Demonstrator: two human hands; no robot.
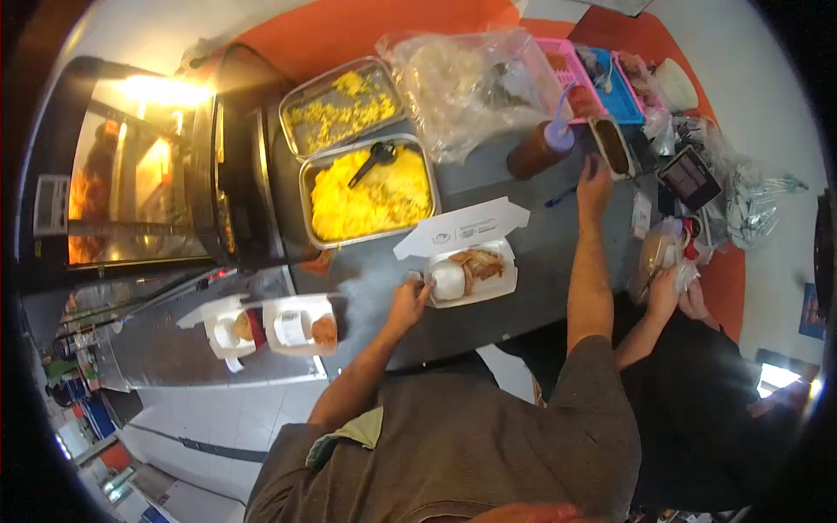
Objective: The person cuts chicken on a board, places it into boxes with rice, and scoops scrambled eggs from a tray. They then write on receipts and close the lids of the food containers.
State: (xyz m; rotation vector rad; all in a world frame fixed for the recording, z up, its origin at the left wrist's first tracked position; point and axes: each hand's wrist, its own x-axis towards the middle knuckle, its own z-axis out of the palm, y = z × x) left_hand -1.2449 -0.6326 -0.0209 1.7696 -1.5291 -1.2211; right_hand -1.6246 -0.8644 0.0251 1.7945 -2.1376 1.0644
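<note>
My left hand (408, 302) pinches the near left corner of an open white food box (499, 288). Inside the box lie a white wrapped lump (449, 281) and a piece of browned chicken (482, 263); its printed lid (466, 228) is folded back. Out to the right, my right hand (595, 185) has its fingers drawn together at the edge of a metal container of dark sauce (613, 146). What those fingers hold is too small to tell. A sauce bottle (539, 151) with a purple cap lies left of that hand, and a blue pen (560, 198) is below the bottle.
Two metal trays of yellow food (370, 196) (342, 112) stand behind the box. Two filled boxes (299, 326) (234, 329) sit at left, near a lit glass cabinet (139, 174). At right, a co-worker's hands (663, 295) hold a plastic bag. Plastic baskets (617, 91) are at back.
</note>
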